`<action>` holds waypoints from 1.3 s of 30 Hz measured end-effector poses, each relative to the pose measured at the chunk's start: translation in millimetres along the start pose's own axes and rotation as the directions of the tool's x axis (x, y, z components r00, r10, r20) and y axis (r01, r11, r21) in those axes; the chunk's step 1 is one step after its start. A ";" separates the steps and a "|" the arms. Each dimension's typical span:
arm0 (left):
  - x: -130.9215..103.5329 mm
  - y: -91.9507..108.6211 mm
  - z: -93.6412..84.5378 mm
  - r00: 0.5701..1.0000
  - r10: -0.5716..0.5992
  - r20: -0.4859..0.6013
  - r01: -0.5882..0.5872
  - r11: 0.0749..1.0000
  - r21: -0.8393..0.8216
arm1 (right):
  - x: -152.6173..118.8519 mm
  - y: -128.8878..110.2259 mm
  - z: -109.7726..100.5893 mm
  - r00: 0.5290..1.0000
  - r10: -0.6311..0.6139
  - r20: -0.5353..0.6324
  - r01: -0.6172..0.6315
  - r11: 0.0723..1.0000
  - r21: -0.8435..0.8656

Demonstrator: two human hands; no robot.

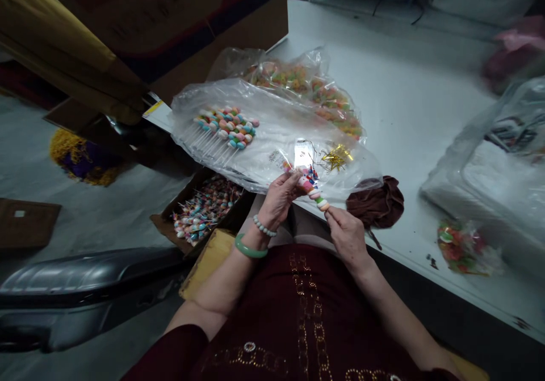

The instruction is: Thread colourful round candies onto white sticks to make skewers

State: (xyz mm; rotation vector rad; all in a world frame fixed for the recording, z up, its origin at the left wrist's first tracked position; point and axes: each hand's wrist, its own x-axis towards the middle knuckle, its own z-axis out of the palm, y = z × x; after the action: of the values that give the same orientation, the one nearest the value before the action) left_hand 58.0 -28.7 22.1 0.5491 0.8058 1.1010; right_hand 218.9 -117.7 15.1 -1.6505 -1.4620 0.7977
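Candy skewer [313,189], a short stick threaded w/ pastel pink, white, green and orange sweets, was held between both hands just above the person's lap, at the near edge of the white table [409,103]. Left hand [279,199] was closed on its upper end, thumb and fingers pinched around the sweets; wrist carried a pale bead bracelet [264,226] and a green jade-like bangle [249,248]. Right hand [347,234] was closed on the lower end, fingertips gripping the orange tip; rest of the fingers curled in.

Skewer's upper end touched or overlapped a clear plastic bag [272,137] lying across the table edge; exact contact could not be told. Inside that bag, approx. centre-left, lay a fanned row of similar pastel skewers [227,126]. Near the bag's right end sat a small cluster of gold twist ties [336,156]. Behind it, a second clear bag of orange-green sweets [323,94].

Just right of the right hand, a crumpled dark-brown cloth [377,202] rested on the table. Further right: a small packet of mixed coloured sweets [462,247] and a large white plastic sack [494,176].

Below-left of the hands, on the floor, an open brown cardboard box [204,208] held more skewers. Large cardboard cartons [191,23] stood behind, well apart.
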 end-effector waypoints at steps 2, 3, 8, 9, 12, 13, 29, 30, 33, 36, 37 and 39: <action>0.1 -1.1 0.0 1.000 0.009 0.001 -0.009 1.000 -0.018 | 0.1 1.2 4.8 0.994 -0.103 -0.026 0.100 0.991 -0.093; 0.3 -1.8 -0.2 1.000 0.011 0.003 -0.011 1.000 -0.019 | 0.8 1.8 6.9 0.993 -0.113 -0.022 0.110 0.990 -0.092; 0.6 -5.2 -2.2 1.000 0.020 -0.016 -0.020 1.000 0.019 | 10.2 1.7 13.7 0.973 0.182 0.142 -0.215 0.939 0.267; 0.5 -5.6 -2.8 1.000 0.020 -0.021 -0.019 1.000 0.024 | 12.8 1.0 14.0 0.935 0.269 0.233 -0.342 0.860 0.379; 0.0 -6.7 -4.1 0.999 0.002 -0.035 -0.001 1.000 0.028 | 19.4 -0.7 13.7 0.770 0.345 0.536 -0.632 0.525 0.570; -0.2 -7.5 -4.3 0.999 -0.003 -0.045 0.004 1.000 0.027 | 20.8 -1.2 14.0 0.727 0.320 0.607 -0.682 0.442 0.583; 8.4 1.4 -21.9 0.991 -0.110 -0.078 0.105 0.992 -0.071 | 29.4 1.8 31.6 0.991 0.035 0.130 -0.045 0.996 0.080; 8.7 4.1 -22.2 0.992 -0.109 -0.060 0.103 0.990 -0.099 | 29.8 2.0 31.4 0.984 0.079 0.161 -0.102 0.986 0.134; 10.4 8.6 -23.9 0.995 -0.099 -0.015 0.096 0.985 -0.141 | 31.0 2.5 31.2 0.919 0.248 0.305 -0.345 0.881 0.323; 13.1 6.8 -27.5 0.995 -0.067 -0.068 0.058 0.990 -0.127 | 30.6 2.5 31.0 0.899 0.310 0.309 -0.420 0.811 0.408; 13.7 4.7 -28.5 0.992 -0.055 -0.112 0.041 0.992 -0.122 | 29.9 2.4 31.2 0.919 0.303 0.254 -0.384 0.834 0.397; 13.9 -0.9 -28.6 0.981 -0.026 -0.190 0.004 0.993 -0.115 | 27.8 2.0 32.4 0.956 0.263 0.131 -0.292 0.901 0.320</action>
State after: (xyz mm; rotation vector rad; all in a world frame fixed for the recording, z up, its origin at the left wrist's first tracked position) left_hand 38.8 -16.1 0.1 0.3434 0.9056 1.1902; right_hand 196.2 -85.6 -1.8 -1.5905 -1.0783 1.2190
